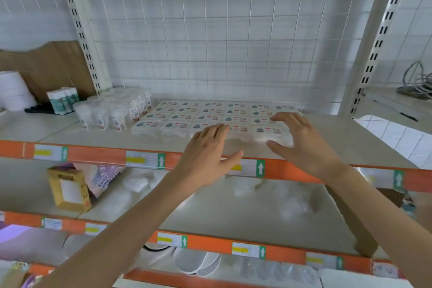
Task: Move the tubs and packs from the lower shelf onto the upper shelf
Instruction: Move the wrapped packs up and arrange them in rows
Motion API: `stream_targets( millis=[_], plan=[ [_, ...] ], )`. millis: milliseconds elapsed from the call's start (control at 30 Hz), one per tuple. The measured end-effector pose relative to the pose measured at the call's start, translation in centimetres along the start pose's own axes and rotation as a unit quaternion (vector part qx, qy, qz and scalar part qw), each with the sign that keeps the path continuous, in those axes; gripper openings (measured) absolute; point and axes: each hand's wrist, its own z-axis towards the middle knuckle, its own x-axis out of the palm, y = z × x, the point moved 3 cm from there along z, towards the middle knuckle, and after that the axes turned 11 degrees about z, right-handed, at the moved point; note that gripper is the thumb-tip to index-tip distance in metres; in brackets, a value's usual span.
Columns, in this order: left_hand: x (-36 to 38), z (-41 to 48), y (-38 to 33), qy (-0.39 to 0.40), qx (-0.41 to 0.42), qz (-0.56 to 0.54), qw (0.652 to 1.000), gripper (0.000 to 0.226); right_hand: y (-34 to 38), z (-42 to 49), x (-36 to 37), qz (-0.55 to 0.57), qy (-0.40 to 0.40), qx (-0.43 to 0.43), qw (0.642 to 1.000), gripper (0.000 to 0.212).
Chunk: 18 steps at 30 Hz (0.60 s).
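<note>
Nearest to me, under both forearms, the lower shelf [222, 215] carries a few soft white packs [292, 206]; they are blurred and lie loose below my right hand, with more below my left; I judge these are what is left to lift. Left of my left hand, on the same level, stand a yellow box [70, 192] and a purple pouch [104, 179]; whether they belong to the job I cannot say.

Above that, my left hand [208, 149] hovers over the front lip of the upper shelf [350, 138], fingers straight and spread, holding nothing; my right hand [301, 140] is apart from it, also unclenched, fingers arched over the front-right tub and thumb low at its near side; whether the thumb touches the tub I cannot tell.

Between and just beyond the hands sit the flat tubs [210, 116], labels up, packed edge to edge in straight rows; I take the tight grid as a way to save room and keep the front row square with the shelf edge; the spread hands look suited to nudging that row into line. Further left of my left hand stands a cluster of clear cylinder tubs [112, 112], upright, some printed labels facing me; behind everything, the wire grid back panel [210, 30] would stop goods sliding off the rear.
</note>
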Motion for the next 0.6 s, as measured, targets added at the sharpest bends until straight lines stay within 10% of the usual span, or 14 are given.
stream_targets(
  millis=[600],
  plan=[
    [-1.1,-16.5,5.2,-0.04,0.009,-0.066,0.997,0.056,11.1,-11.3,8.8,-0.006,0.007,-0.008,1.0,0.044]
  ],
)
